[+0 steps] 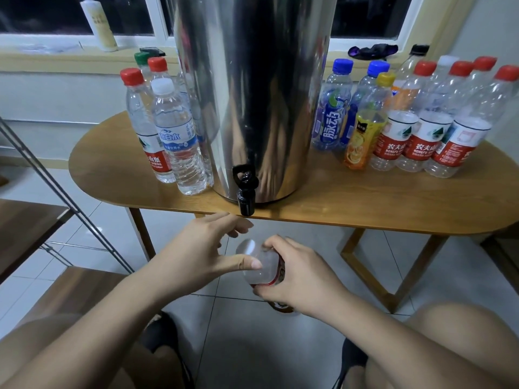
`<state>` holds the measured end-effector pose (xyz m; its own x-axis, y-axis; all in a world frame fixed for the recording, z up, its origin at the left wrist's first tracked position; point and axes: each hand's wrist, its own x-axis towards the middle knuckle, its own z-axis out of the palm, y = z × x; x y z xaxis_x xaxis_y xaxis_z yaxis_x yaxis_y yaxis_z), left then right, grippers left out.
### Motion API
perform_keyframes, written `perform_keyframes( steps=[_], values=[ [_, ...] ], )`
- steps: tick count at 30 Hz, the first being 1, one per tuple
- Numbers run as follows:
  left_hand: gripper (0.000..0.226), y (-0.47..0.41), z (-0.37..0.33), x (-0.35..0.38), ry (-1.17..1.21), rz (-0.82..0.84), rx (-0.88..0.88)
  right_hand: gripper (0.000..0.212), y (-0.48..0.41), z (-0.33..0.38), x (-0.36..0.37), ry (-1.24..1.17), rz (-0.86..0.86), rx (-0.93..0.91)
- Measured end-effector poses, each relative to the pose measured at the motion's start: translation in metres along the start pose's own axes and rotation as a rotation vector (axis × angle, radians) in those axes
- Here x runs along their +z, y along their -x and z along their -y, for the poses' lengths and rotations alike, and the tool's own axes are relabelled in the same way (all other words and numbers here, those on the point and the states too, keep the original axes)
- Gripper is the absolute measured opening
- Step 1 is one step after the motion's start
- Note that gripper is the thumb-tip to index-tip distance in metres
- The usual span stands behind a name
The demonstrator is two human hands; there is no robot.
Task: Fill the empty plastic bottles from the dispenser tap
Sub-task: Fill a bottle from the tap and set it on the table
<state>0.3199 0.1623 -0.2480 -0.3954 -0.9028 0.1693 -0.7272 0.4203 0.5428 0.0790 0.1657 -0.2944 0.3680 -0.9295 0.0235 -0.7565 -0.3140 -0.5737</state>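
Note:
A tall steel dispenser stands on the wooden table, and its black tap juts over the front edge. Below the tap, my right hand grips a clear plastic bottle with a red label round its body, tilted up and left. My left hand holds the bottle's upper end: the thumb lies on its shoulder and the fingers curl over the neck, hiding the mouth and any cap. The bottle's mouth sits lower than the tap spout and slightly to its left.
Several water-filled bottles stand left of the dispenser, and several empty capped bottles crowd the right. A metal rack rises at the left. My knees frame the tiled floor below. A pale lotion bottle sits on the windowsill.

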Motion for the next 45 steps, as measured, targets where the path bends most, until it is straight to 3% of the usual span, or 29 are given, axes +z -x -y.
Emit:
perform_keyframes(
  steps=[6,11,18,22,31,39,45],
  values=[
    [0.052,-0.001,-0.001,-0.002,0.038,0.131,0.124,0.067,-0.001,-0.002,0.001,0.015,0.021,-0.012],
    [0.045,-0.003,0.004,0.0,0.02,0.129,0.128,0.063,-0.002,-0.002,0.004,0.011,0.017,-0.024],
    [0.032,-0.003,0.012,-0.002,0.04,0.025,0.018,0.061,-0.002,0.0,0.007,0.011,0.011,-0.026],
    [0.046,-0.005,0.018,-0.002,-0.038,-0.095,-0.055,0.065,-0.002,-0.001,0.007,0.01,0.012,-0.018],
    [0.038,-0.02,0.043,-0.02,-0.131,-0.323,-0.212,0.065,-0.004,-0.005,0.007,-0.03,-0.011,0.033],
    [0.034,-0.044,0.06,-0.017,-0.165,-0.349,-0.25,0.068,-0.01,-0.005,0.01,-0.097,-0.028,0.062],
    [0.043,-0.039,0.055,-0.014,-0.141,-0.378,-0.244,0.069,-0.012,-0.004,0.011,-0.108,-0.042,0.067]
  ],
)
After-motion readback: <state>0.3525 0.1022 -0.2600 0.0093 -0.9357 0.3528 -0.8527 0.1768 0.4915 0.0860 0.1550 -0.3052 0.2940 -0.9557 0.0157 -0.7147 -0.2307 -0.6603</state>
